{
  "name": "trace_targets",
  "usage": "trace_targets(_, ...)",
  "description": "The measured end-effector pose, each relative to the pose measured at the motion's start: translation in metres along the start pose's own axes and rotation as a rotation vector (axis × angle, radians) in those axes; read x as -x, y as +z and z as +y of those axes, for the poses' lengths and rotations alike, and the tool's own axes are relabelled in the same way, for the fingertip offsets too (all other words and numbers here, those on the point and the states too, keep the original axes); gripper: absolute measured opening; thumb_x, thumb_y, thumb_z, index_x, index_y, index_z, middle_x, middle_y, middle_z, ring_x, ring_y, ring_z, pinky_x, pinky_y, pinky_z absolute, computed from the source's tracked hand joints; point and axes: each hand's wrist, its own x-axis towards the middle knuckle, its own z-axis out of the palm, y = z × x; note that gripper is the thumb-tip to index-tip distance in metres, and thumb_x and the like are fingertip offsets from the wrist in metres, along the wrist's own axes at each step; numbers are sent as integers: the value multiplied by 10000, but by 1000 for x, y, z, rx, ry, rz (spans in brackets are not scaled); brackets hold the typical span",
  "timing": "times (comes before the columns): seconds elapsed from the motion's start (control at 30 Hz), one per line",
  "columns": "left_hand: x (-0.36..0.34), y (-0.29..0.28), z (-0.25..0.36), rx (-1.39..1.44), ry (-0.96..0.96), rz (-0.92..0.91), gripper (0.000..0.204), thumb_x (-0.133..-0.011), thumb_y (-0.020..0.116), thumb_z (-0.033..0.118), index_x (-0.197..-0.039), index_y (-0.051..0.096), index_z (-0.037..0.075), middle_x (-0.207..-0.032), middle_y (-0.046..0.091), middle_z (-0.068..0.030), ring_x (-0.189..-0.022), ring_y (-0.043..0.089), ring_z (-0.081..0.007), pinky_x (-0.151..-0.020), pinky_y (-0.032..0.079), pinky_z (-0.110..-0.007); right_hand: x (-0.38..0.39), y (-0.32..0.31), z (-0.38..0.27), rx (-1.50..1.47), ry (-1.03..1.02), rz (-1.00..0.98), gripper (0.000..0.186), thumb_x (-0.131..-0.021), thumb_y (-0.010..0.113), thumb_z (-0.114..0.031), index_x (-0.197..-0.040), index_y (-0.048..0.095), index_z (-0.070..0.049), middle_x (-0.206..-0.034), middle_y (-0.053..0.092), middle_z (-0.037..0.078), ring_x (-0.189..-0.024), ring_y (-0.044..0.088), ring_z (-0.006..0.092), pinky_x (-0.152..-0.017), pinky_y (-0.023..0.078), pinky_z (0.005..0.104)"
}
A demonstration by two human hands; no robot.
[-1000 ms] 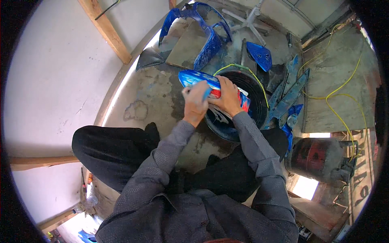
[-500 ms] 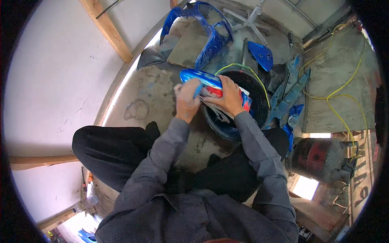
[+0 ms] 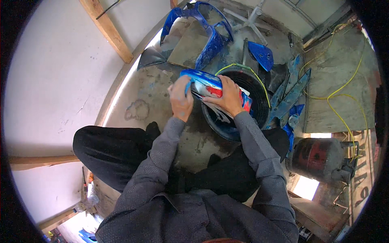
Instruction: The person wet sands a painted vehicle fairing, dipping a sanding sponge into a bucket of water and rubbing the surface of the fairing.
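A glossy blue, red and white plastic fairing panel (image 3: 214,91) is held over a black bucket (image 3: 211,128). My right hand (image 3: 228,97) grips its right part, thumb on the near face and fingers over the far edge. At the panel's left end, my left hand (image 3: 180,99) is closed round a small blue pad (image 3: 188,87), close against the surface. Whether the pad is sandpaper or a sponge cannot be made out. Some of the panel's underside hangs into the bucket's mouth.
Beyond the bucket lie a large blue fairing (image 3: 210,44) and a blue triangular panel (image 3: 261,56). Dusty blue strips (image 3: 289,93) sit to the right, near a yellow cord (image 3: 334,94) and a rusty metal cylinder (image 3: 316,159). A white wall (image 3: 56,85) rises at left.
My left hand has slid a little left along the panel with the blue pad, toward its end. The right hand and the panel stay almost in place.
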Motion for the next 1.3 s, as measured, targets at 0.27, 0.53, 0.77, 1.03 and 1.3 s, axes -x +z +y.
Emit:
trace_targets(0.27, 4, -5, -6, 7, 65, -72, 330, -906, 660, 6, -1219, 726, 83, -1297, 753, -114, -1257, 694, -296, -1060, 452, -445, 1, 2, 6, -55, 48, -59, 1225, -619, 879, -777, -1512, 497, -30, -1505, 552, 206, -1427, 495, 388, -1160, 332, 643)
trace_targets(0.53, 0, -9, -1, 51, 99, -143, 299, -939, 650, -2, -1220, 724, 70, -1267, 753, -129, -1233, 695, -324, -1047, 475, -456, 2, 8, 9, -65, 31, -29, 1219, -619, 881, -773, -1513, 501, -36, -1506, 552, 211, -1434, 489, 394, -1163, 331, 649)
trace_targets(0.77, 21, -3, 10, 130, 159, -266, 336, -900, 644, -52, -1214, 720, 44, -1314, 732, -153, -1284, 668, -321, -1062, 468, -455, 2, 6, 15, -46, 42, -46, 1212, -618, 879, -774, -1499, 516, -25, -1491, 563, 211, -1409, 506, 397, -1140, 353, 633)
trace_targets(1.03, 18, -8, -4, 108, 176, -153, 319, -900, 669, -33, -1208, 714, 39, -1302, 737, -148, -1273, 679, -333, -1060, 477, -462, 0, 4, 7, -25, 37, -46, 1216, -622, 868, -787, -1493, 514, -16, -1480, 569, 213, -1399, 514, 395, -1142, 363, 610)
trace_targets(1.3, 29, -1, -7, 91, 220, -176, 402, -859, 659, -57, -1239, 720, 59, -1301, 746, -134, -1205, 699, -333, -1063, 483, -471, -1, 4, 8, -42, 33, -45, 1191, -623, 882, -765, -1480, 519, -21, -1457, 579, 198, -1388, 521, 385, -1126, 373, 610)
